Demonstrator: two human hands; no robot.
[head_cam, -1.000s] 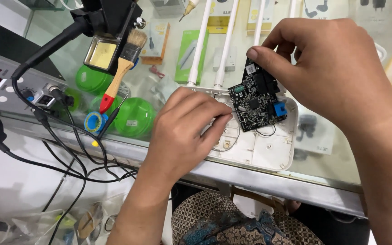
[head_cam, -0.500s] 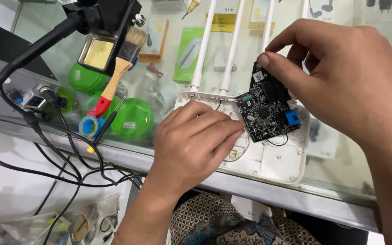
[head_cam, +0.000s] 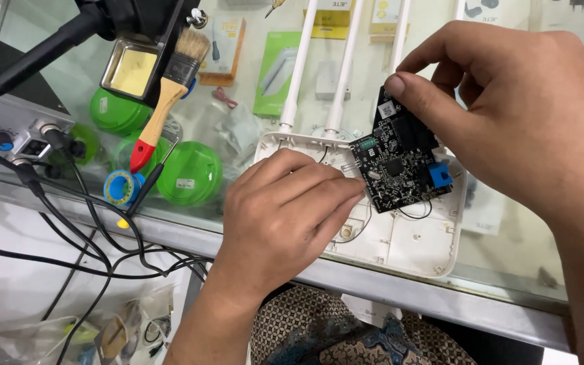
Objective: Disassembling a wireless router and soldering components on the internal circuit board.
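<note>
While the right hand point(head_cam: 508, 115) pinches the black circuit board point(head_cam: 400, 165) by its top edge, tilted above the open white router shell point(head_cam: 414, 243), the left hand point(head_cam: 285, 209), fingers curled together, touches the board's lower-left edge. Grip edges only; keep the thin wires point(head_cam: 356, 233) slack.

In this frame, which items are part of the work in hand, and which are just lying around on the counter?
In hand:
right hand holding the black circuit board
left hand touching the board's edge
open white router shell with white antennas

Lying about:
red-handled brush
green round containers
blue tape roll
grey station and black cables
</note>
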